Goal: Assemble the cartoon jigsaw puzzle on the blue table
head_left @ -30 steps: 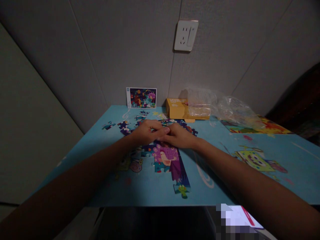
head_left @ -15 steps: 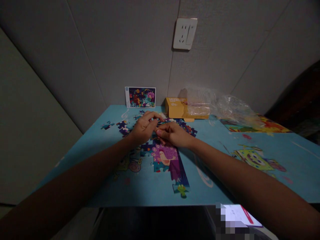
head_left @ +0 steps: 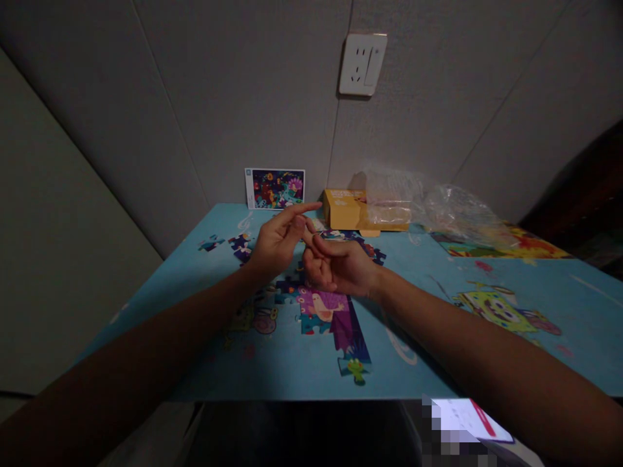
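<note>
Well, the partly joined jigsaw (head_left: pixel 344 324) lay near the middle of the tabletop (head_left: pixel 418 259), its far section showing beneath and beyond the two hands. Its clearest stretch was a purple strip, whose long axis ran from under the right hand toward the near edge, slanting a little to the right as I saw it over the head feed. That end pointed my way and finished in a frog piece (head_left: pixel 355 370), the nearest part of the puzzle. A pink patch with a pale bird (head_left: pixel 321 307) adjoined the strip on its left.

The left hand (head_left: pixel 280 245) was above the puzzle, loosely spread, its index finger stretched out to the right toward the orange box (head_left: pixel 343 214) and its thumb bent just below. The right hand (head_left: pixel 343 267) was close beside it, half curled, palm turned partly up. Their fingers met or overlapped in my view (from so far off, I couldn't swear to contact), and I could not tell whether either pinched a small piece.

To the left, a loose piece (head_left: pixel 211 243) lay near a dark cluster (head_left: pixel 240 248). A printed card (head_left: pixel 278 189) stood at the back, and crumpled clear plastic (head_left: pixel 452 211) partly covered the box.
</note>
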{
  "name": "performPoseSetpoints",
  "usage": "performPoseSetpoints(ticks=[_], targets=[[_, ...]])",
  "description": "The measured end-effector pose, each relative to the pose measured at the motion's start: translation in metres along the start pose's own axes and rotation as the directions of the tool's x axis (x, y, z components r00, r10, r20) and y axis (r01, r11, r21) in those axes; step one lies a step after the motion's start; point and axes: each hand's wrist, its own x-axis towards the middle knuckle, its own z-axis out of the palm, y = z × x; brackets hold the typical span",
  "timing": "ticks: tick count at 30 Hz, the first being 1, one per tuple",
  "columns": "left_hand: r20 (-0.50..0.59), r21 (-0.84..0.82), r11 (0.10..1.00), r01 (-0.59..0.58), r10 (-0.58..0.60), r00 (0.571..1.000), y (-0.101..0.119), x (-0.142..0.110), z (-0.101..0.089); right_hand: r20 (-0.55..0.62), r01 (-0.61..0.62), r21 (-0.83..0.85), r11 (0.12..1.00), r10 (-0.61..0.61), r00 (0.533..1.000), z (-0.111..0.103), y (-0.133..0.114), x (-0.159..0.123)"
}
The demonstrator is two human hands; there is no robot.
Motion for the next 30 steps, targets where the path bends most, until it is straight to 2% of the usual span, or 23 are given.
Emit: performPoseSetpoints(ticks=[3,6,9,12,14,16,18,20,24,27,30], targets=[[0.039,-0.009,0.999,0.037,-0.037,0.999,-0.004,0.0,-0.002,-0.02,0.033,-0.035,0.999,-0.034,0.999,-0.003,0.004,0.002],[0.082,0.04,0.995,0.086,-0.089,0.993,-0.01,0.0,-0.006,-0.132,0.053,-0.195,0.979,-0.08,0.988,-0.006,0.006,0.003],[0.109,0.163,0.982,0.089,-0.108,0.988,-0.014,-0.001,-0.011,-0.206,0.038,-0.391,0.92,-0.127,0.97,-0.009,0.006,0.003],[0.146,0.264,0.964,0.044,-0.085,0.986,-0.012,-0.001,-0.013,-0.189,0.014,-0.523,0.852,-0.132,0.973,-0.009,0.006,0.002],[0.164,0.31,0.951,0.01,-0.064,0.984,-0.009,0.0,-0.013,-0.171,0.003,-0.539,0.842,-0.113,0.979,-0.008,0.007,0.002],[0.144,0.325,0.945,0.031,-0.082,0.986,-0.008,0.0,-0.013,-0.171,-0.008,-0.524,0.852,-0.096,0.981,-0.007,0.009,0.004],[0.046,0.303,0.945,0.124,-0.145,0.988,-0.008,0.002,-0.016,-0.204,-0.007,-0.524,0.852,-0.117,0.972,-0.006,0.011,0.006],[-0.116,0.256,0.938,0.233,-0.21,0.971,-0.011,0.005,-0.023,-0.265,0.009,-0.559,0.829,-0.189,0.946,-0.008,0.012,0.007],[-0.402,0.227,0.909,0.35,-0.24,0.883,-0.019,0.017,-0.045,-0.364,0.055,-0.645,0.763,-0.369,0.855,-0.016,0.013,0.006],[-0.511,0.238,0.867,0.437,-0.27,0.816,-0.023,0.023,-0.06,-0.43,0.036,-0.686,0.727,-0.444,0.786,-0.018,0.014,0.003],[-0.552,0.252,0.828,0.501,-0.303,0.777,-0.026,0.026,-0.069,-0.458,0.011,-0.725,0.688,-0.494,0.739,-0.017,0.013,0.001]])
